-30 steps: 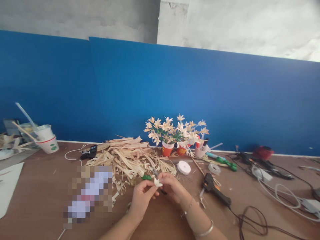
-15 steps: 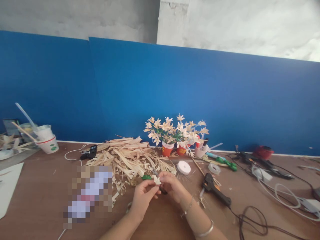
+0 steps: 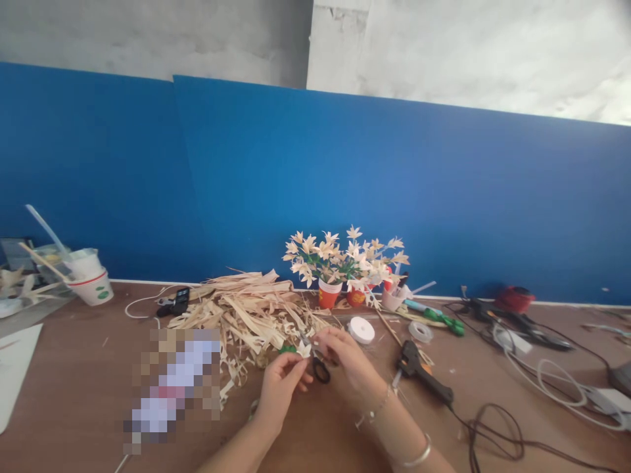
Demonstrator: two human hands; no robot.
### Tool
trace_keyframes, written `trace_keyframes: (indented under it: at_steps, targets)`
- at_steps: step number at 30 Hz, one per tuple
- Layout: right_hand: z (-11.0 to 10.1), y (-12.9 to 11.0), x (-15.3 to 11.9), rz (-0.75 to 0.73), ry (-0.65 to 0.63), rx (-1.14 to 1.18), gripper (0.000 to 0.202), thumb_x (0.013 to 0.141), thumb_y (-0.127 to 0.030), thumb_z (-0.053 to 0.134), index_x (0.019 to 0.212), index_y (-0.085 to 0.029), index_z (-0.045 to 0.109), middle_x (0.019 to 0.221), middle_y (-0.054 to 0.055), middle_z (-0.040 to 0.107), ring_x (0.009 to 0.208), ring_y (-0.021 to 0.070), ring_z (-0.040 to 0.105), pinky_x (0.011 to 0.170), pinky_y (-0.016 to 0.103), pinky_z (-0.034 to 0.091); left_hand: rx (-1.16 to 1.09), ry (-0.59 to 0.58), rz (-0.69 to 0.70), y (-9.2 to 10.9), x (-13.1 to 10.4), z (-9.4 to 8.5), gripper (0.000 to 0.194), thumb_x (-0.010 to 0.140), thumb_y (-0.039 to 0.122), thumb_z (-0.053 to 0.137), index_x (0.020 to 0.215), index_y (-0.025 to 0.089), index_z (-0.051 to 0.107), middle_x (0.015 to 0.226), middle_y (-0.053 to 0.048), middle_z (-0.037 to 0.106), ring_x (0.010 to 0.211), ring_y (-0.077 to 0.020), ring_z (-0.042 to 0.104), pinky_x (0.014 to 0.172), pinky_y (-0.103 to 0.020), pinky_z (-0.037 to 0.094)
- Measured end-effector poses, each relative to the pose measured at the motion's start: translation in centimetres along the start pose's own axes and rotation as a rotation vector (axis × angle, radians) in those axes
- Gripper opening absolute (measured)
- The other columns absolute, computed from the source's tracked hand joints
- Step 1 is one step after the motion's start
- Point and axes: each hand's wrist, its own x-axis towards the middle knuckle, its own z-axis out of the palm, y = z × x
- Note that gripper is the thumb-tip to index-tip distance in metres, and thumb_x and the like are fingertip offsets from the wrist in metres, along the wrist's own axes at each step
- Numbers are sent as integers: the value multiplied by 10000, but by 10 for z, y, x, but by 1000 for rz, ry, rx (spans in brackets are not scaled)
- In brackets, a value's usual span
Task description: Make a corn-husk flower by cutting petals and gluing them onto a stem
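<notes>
My left hand (image 3: 284,384) pinches a small pale flower (image 3: 304,349) between thumb and fingertips. Just right of the flower is my right hand (image 3: 341,351), its fingers curled together; whatever they may hold is too small to make out. Black-handled scissors (image 3: 321,370) lie on the table between and beyond the hands. A green item (image 3: 287,349) rests behind my left hand. Further back, pale flowers on green stems (image 3: 325,249) stand in a red cup (image 3: 329,294). A white roll of tape (image 3: 361,330) lies to the right of my right hand.
Dried husk strips (image 3: 256,309) are heaped at centre left. A black glue gun (image 3: 424,374) with its cord lies at the right, near a clear tape roll (image 3: 420,332). White cables (image 3: 552,378) lie far right. A white cup (image 3: 93,288) stands far left, above a white board (image 3: 17,374).
My right hand has drawn slightly away from the flower, which now stays in my left hand. More of the scissors shows. The whole view has shifted slightly.
</notes>
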Motion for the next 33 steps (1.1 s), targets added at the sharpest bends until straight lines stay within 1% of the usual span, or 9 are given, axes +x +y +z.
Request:
trace_keyframes:
  at_steps: [3,7,9,11,14,19,23,29,33]
  targets:
    - [-30,-25,-3,-52,236,-269,191,697,-352,608,673,-166,576,534,-38,489,482,89,399,487,223,288,16,3,2,-2,1,-1,251,639,373,685,697,143,604,485,12,592,432,-100,519,418,-191,406]
    - [-96,-52,-31,13,409,-842,131,703,-262,518,706,-172,614,683,32,628,673,185,561,622,276,387,45,-8,30,-2,2,-1,278,623,410,690,667,149,607,468,30,550,431,-96,493,407,-185,387]
    - [-125,-53,-53,197,536,-1153,134,689,-223,502,731,-179,621,759,66,651,737,225,592,658,308,391,51,-17,29,-3,2,-1,289,625,426,686,673,151,611,467,35,538,430,-94,481,406,-183,377]
    - [-143,-44,-75,413,564,-1369,175,707,-215,469,770,-171,625,822,119,649,796,277,604,662,340,389,53,-22,16,-5,3,-2,301,632,439,678,696,152,616,456,39,531,420,-90,465,407,-180,365]
    - [-148,-22,-94,523,613,-1593,288,658,-151,490,929,-150,588,965,171,606,937,341,570,689,368,393,59,-18,7,-9,5,-3,326,626,459,678,717,151,620,450,39,532,411,-90,458,405,-180,352]
    - [-140,4,-93,497,605,-1624,366,702,-86,423,1054,-143,504,988,169,594,967,318,564,715,375,398,59,-2,18,-11,7,-4,340,627,467,678,721,147,614,441,42,522,402,-90,455,403,-183,351]
    - [-143,5,-90,449,597,-1635,325,727,-115,432,1046,-143,488,977,163,605,938,310,582,692,356,403,41,-10,12,-11,7,-5,329,645,463,664,708,149,590,431,51,506,399,-86,444,401,-177,342]
    - [-148,-3,-95,456,735,-1485,240,809,-310,396,992,-203,508,821,112,656,730,276,636,543,308,394,40,-15,-8,-12,8,-5,319,644,465,660,677,162,567,418,58,491,388,-85,434,401,-179,329]
    - [-150,-2,-96,434,674,-1465,239,779,-281,419,965,-205,549,846,120,670,749,274,639,555,298,392,31,-10,-14,-11,7,-4,315,635,466,658,672,169,562,413,62,487,387,-85,428,391,-175,315]
